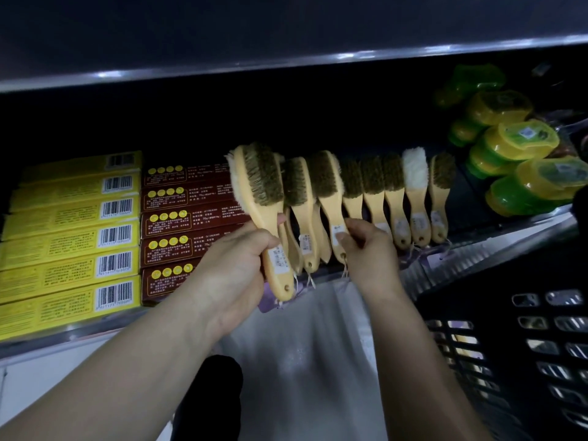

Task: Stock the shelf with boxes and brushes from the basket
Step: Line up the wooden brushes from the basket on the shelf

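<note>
Left grip (237,265): fingers curling tight round the handle of a wooden brush (262,203), bristles facing up-right, pale fleece backing showing on its left edge; brush lifted clear of the row, head over the shelf.
Right grip (366,246): fingertips pinching the handle of a second brush (331,202) standing in the row; palm side hidden.
Brush row (394,198): handles pointing toward the shelf front, heads leaning back; one white fleece head (415,173) showing among brown bristles; handle labels too blurred to read.
Shelf (477,253): front lip catching light, back in darkness.
Yellow boxes (73,237): lying stacked at left, barcodes facing out.
Maroon boxes (181,224): lying just beside the yellow ones, lower right corner hidden by the left hand.
Green-yellow tubs (521,141): piling at far right, partly cut off.
Basket (525,345): dark, lower right, contents hard to make out.
</note>
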A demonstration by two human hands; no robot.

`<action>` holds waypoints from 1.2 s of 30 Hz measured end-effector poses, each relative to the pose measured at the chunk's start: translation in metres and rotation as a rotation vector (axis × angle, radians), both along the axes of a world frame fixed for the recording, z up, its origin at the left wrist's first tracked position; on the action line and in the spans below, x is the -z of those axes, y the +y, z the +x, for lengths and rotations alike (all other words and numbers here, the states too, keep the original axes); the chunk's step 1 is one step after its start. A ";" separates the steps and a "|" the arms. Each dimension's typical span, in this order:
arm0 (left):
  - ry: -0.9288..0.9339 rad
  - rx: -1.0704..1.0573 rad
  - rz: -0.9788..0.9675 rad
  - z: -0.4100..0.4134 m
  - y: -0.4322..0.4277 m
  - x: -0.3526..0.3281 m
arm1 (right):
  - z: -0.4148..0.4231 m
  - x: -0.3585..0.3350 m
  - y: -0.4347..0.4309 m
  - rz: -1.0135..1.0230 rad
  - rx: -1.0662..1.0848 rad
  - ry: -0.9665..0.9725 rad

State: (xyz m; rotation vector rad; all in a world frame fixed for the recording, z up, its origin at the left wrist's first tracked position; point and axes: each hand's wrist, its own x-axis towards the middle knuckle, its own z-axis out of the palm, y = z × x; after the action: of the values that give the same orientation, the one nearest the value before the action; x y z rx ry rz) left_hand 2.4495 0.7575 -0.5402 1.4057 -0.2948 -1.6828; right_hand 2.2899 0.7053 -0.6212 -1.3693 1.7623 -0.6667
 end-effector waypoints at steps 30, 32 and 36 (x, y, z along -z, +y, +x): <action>-0.436 0.251 -0.231 -0.015 -0.011 0.025 | -0.019 -0.003 0.000 -0.073 0.162 -0.069; -0.442 0.253 -0.231 -0.016 -0.010 0.025 | -0.016 0.001 0.000 -0.081 0.142 -0.002; -0.448 0.251 -0.256 -0.019 -0.010 0.021 | -0.012 -0.006 -0.001 -0.069 0.154 0.057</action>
State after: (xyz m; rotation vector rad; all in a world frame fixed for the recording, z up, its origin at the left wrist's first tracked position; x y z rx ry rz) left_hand 2.4307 0.7471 -0.5614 1.5850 -0.9383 -1.4407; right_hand 2.2783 0.7045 -0.6154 -1.3187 1.9201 -0.7850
